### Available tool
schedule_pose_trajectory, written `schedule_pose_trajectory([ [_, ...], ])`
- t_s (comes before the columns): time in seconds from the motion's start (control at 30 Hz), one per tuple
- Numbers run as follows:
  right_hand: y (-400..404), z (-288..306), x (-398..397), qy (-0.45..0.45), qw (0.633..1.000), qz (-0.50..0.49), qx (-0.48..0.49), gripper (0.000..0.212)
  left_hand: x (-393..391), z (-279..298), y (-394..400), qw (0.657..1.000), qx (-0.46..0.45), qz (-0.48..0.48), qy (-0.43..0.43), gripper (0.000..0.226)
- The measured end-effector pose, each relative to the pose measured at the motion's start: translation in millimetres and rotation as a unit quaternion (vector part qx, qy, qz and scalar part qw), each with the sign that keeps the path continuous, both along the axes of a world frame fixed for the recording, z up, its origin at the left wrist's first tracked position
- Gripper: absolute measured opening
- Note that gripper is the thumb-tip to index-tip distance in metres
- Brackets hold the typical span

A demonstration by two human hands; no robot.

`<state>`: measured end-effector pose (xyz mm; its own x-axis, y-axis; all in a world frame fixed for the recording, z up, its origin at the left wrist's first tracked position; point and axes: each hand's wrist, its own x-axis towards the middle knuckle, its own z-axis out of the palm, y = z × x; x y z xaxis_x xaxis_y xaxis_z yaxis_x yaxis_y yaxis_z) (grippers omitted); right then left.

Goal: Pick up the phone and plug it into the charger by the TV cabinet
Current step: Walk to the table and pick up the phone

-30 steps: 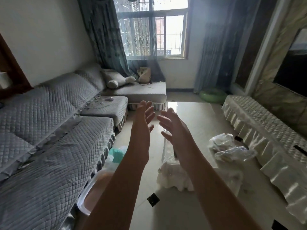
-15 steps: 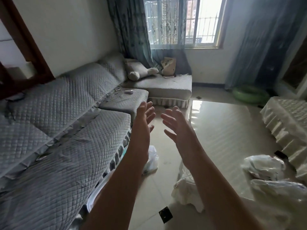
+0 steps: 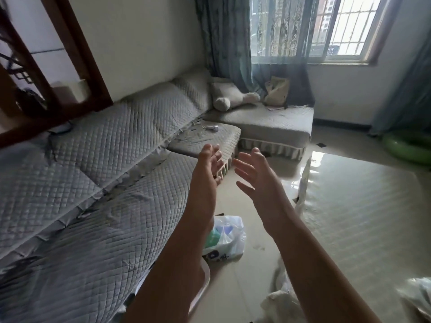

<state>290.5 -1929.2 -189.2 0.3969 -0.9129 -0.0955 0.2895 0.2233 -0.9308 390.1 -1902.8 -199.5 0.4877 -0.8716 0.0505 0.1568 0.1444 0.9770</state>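
Observation:
My left hand [image 3: 206,169] and my right hand [image 3: 255,176] are raised side by side in front of me, palms facing each other, fingers spread, holding nothing. They hover over the floor beside the grey quilted sofa [image 3: 105,173]. A small pale object [image 3: 211,128] lies on the far sofa cushion, well beyond my hands; it is too small to tell whether it is the phone. No charger or TV cabinet is in view.
A low table with a glossy cover [image 3: 354,206] stands to the right. A white plastic bag [image 3: 225,240] lies on the floor below my left forearm. A plush toy [image 3: 231,96] rests in the sofa corner, and a green ring [image 3: 408,145] lies by the curtain.
The view has swung left toward the sofa, and the covered cabinet on the right has left the frame. Both hands stay raised and open in the same pose.

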Motion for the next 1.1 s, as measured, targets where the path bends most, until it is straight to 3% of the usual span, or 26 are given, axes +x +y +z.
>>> schedule_pose_trajectory([
  [0.33, -127.8, 3.5, 77.1, 0.018, 0.997, -0.075, -0.008, 0.046, 85.4, -6.8, -151.2, 0.997, -0.003, -0.082, -0.004, 0.056],
  [0.5, -180.6, 9.5, 100.0, 0.009, 0.991, -0.135, -0.022, 0.023, 113.6, -2.2, -221.1, 0.990, 0.000, -0.139, 0.012, 0.055],
  [0.97, -329.1, -33.4, 53.2, 0.044, 0.967, -0.252, 0.002, 0.048, 67.1, -17.4, -371.0, 0.965, 0.037, -0.260, 0.001, 0.049],
  [1.1, -388.1, -32.2, 28.6, 0.028, 0.960, -0.278, 0.005, 0.046, 43.1, -14.8, -429.9, 0.960, 0.045, -0.275, -0.014, 0.049],
])
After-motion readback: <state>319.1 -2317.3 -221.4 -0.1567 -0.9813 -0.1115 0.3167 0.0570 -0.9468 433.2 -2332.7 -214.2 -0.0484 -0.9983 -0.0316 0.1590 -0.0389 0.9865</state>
